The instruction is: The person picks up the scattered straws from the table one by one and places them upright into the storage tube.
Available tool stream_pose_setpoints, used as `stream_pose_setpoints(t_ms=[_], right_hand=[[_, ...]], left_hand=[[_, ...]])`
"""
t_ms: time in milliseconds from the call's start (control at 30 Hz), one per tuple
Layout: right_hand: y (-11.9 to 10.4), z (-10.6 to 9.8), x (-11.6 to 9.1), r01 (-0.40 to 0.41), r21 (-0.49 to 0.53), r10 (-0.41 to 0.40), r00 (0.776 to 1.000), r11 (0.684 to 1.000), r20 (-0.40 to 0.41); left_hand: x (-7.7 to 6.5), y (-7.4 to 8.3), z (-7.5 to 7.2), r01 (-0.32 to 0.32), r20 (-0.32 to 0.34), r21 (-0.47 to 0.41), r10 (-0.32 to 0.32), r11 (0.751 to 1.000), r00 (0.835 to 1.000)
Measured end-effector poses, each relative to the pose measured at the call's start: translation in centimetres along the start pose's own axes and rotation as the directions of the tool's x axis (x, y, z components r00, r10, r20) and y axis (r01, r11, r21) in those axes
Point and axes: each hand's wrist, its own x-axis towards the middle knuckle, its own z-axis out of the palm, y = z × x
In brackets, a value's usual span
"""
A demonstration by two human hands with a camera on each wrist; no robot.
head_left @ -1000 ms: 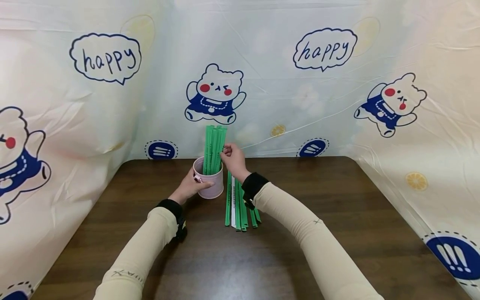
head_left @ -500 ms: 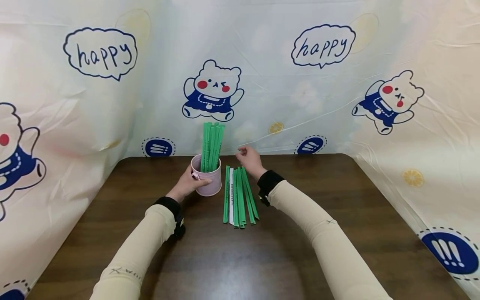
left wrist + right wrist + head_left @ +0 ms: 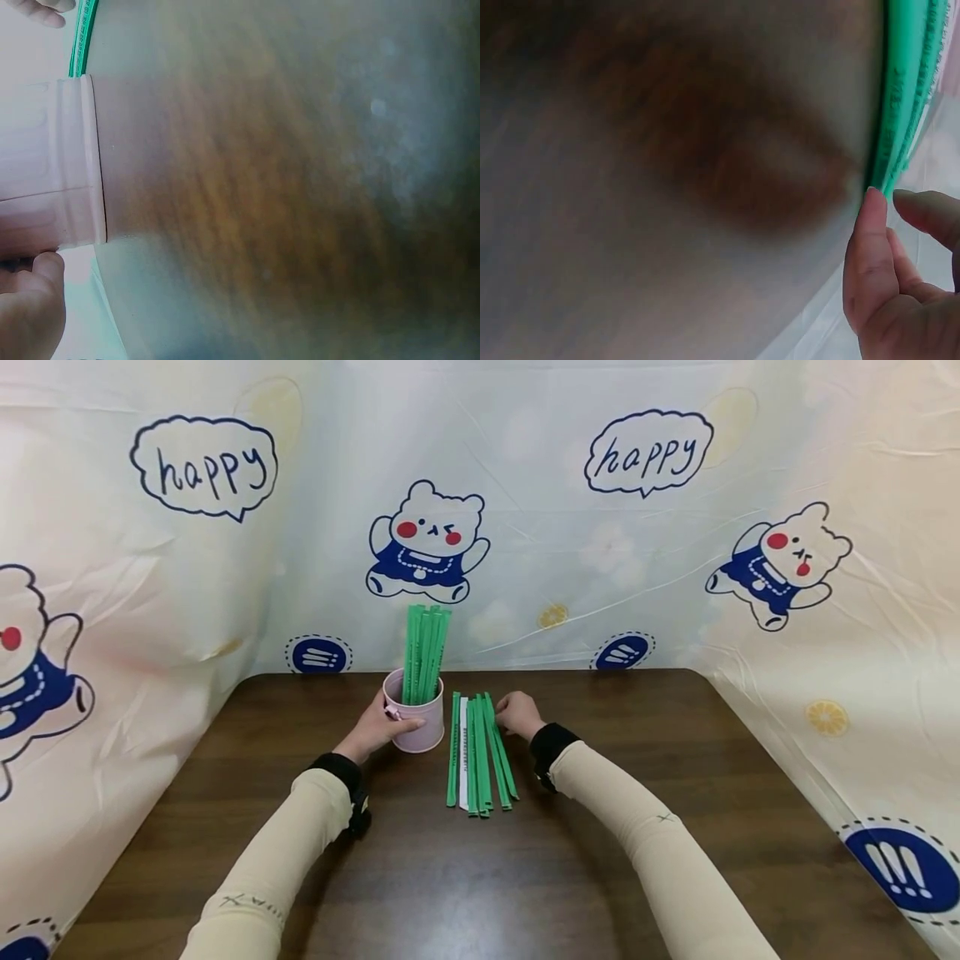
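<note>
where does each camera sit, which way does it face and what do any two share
Head: worn on the head, looking forward and down at the table; both sleeves, left hand and right hand show.
Left wrist: on that wrist, facing the pink bucket; left hand and part of right hand show.
Right wrist: on that wrist, facing the green strips; right hand shows.
Head and left wrist both show the pink bucket and left hand.
</note>
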Motion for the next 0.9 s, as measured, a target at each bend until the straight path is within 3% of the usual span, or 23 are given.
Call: stream_pose_setpoints(t_ms=[267, 600, 767, 900], right_hand=[[-0.1, 1.2, 0.2, 0.022, -0.106, -0.022, 1.000, 0.994, 0.005], [-0.7, 1.4, 0.7, -0.032, -0.174, 0.034, 0.999, 0.984, 0.009], [-0.8, 0.2, 0.8, -0.070, -0.141, 0.071, 0.998, 0.988, 0.001], [-1.2, -2.1, 0.9, -0.055, -0.124, 0.048, 0.997, 0.991, -0.057]], left_hand=[[-0.3, 0.0, 0.2, 0.003, 0.003, -0.005, -0.003, 1.000, 1.000], [0.0, 0.4, -0.2, 0.038, 0.025, -0.032, -0.037, 0.999, 0.999], [0.1, 0.6, -0.2, 0.044, 0.035, -0.056, -0.042, 0.997, 0.998], [0.1, 0.4, -0.1, 0.031, 0.028, -0.039, -0.030, 0.999, 0.999]])
